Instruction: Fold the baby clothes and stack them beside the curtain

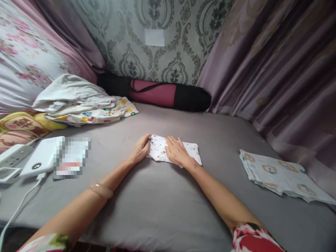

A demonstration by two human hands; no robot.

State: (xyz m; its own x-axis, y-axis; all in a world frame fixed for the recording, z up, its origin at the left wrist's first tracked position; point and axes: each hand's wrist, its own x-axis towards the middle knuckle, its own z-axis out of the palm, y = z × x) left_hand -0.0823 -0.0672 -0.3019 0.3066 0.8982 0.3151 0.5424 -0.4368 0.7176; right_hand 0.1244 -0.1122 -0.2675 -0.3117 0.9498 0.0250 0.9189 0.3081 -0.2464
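Note:
A small white patterned cloth point(190, 149), folded into a rectangle, lies on the grey bed sheet point(162, 203) in the middle. My left hand point(140, 149) rests at the cloth's left edge, fingers curled onto it. My right hand point(177, 151) lies flat on top of the cloth, fingers stretched out and pressing it down. A pale bangle point(102, 190) sits on my left wrist.
A folded patterned cloth point(280, 176) lies at the right. A pile of white and printed laundry point(78, 101) sits at the back left, beside floral pillows point(23, 66). A rolled red-and-black bag point(160, 92) lies against the wall. A white power bank point(42, 157) and a power strip point(13, 155) are at left.

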